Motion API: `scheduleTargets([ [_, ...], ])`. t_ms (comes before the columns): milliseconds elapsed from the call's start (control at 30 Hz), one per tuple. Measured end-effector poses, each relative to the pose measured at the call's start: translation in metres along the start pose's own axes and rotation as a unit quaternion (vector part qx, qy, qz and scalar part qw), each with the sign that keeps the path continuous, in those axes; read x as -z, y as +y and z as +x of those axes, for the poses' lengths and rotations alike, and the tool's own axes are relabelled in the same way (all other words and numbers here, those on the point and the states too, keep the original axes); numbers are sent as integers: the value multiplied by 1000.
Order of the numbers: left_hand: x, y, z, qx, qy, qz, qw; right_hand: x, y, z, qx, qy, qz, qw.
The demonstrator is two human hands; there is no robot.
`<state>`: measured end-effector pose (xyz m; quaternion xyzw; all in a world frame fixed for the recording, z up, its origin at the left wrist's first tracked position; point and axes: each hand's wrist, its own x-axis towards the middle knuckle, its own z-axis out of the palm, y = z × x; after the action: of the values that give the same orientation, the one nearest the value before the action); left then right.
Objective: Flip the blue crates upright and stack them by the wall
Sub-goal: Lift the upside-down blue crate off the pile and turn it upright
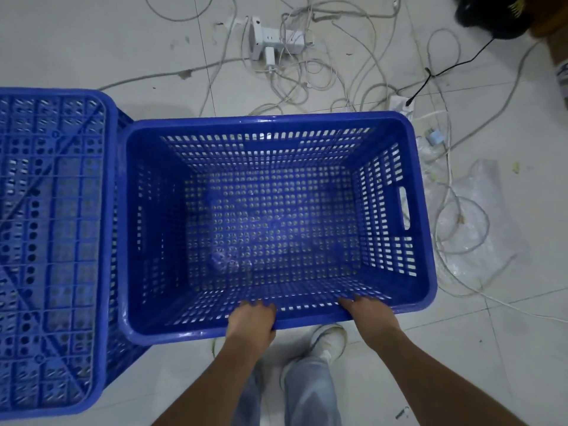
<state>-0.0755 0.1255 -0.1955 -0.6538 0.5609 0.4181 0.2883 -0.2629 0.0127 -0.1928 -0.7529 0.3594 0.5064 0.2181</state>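
Note:
A blue perforated crate stands upright in the middle of the view, its open top facing me and its inside empty. My left hand grips its near rim left of centre, fingers curled over the edge into the crate. My right hand grips the same near rim further right, fingers hooked inside. A second blue crate lies upside down at the left, its ribbed bottom facing up, close beside the upright crate.
A tangle of white cables and a white power strip lie on the tiled floor beyond the crate. A clear plastic bag lies at the right. My shoes stand just behind the crate. A dark object sits top right.

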Motion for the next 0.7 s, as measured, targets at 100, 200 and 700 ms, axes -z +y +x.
scheduleTargets([
  [100,-9,9,3,7,-18,-18,1000,-6,3,3,0,-19,-18,1000],
  [200,-12,14,5,8,-30,-21,999,-7,7,6,-8,-28,-23,999],
  [700,14,-37,8,47,-4,-317,947,24,29,23,19,-124,109,986],
])
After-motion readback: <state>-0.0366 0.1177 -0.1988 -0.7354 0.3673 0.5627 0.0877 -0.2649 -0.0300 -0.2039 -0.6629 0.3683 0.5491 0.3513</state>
